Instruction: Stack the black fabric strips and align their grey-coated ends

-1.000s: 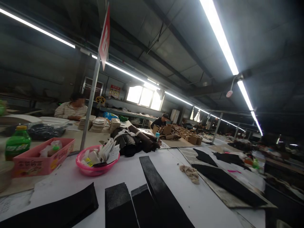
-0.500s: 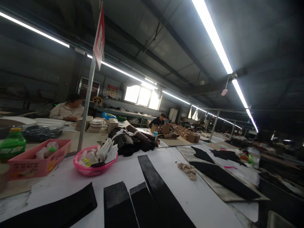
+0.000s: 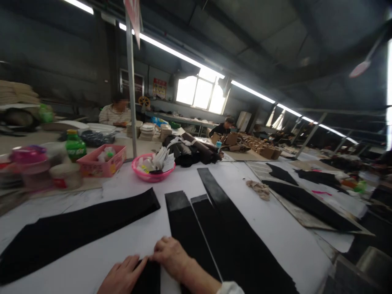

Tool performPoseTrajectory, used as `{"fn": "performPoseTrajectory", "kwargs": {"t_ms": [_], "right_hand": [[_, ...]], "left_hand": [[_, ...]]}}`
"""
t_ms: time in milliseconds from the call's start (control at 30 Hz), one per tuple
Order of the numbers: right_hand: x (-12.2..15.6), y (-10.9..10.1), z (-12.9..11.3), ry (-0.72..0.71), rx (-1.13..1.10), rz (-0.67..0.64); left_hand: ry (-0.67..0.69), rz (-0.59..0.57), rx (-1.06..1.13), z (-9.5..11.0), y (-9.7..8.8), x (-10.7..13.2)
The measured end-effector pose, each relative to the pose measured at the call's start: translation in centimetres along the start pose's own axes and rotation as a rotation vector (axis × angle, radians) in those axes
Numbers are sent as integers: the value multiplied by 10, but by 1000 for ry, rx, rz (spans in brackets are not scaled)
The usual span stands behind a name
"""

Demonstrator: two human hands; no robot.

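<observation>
Left hand [image 3: 122,276] and right hand [image 3: 174,257] touch black piece [image 3: 150,277], can't tell if fingers clamp it; black strips [image 3: 180,220] right of fingers

You can read no text for certain: the red sign [image 3: 132,16] at the top edge is cut off, and lettering on the green bottle [image 3: 75,148] and pink box [image 3: 101,166] at left and the upper-centre poster [image 3: 159,88] blurs.

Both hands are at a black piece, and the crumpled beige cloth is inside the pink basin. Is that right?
Not quite: the head view shows the crumpled beige cloth on the white tabletop, outside the pink basin. The left hand and right hand are at a black piece.
</observation>
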State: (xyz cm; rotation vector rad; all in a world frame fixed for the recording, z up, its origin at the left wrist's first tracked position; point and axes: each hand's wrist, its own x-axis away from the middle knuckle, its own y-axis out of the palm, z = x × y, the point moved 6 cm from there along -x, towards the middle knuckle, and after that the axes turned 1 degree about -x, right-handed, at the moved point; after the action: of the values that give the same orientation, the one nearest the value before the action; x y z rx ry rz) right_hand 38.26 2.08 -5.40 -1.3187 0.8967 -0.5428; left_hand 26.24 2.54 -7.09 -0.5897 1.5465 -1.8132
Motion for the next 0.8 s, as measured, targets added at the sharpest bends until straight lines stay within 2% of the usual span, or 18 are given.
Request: {"fn": "performPoseTrajectory", "kwargs": {"t_ms": [33, 100, 200, 400, 800], "right_hand": [[1, 4, 0, 14, 3, 11], [4, 11, 1, 24, -74, 22], [8, 15, 7, 35, -161, 25], [15, 9, 15, 75, -201, 33], [19, 10, 9, 87, -192, 33]], "left_hand": [[-33, -9, -46, -2, 1, 6], [-15, 5, -102, 0, -3, 12], [26, 22, -149, 5, -8, 10], [44, 28, -197, 7, -9, 10], [96, 17, -283, 13, -5, 3]]}}
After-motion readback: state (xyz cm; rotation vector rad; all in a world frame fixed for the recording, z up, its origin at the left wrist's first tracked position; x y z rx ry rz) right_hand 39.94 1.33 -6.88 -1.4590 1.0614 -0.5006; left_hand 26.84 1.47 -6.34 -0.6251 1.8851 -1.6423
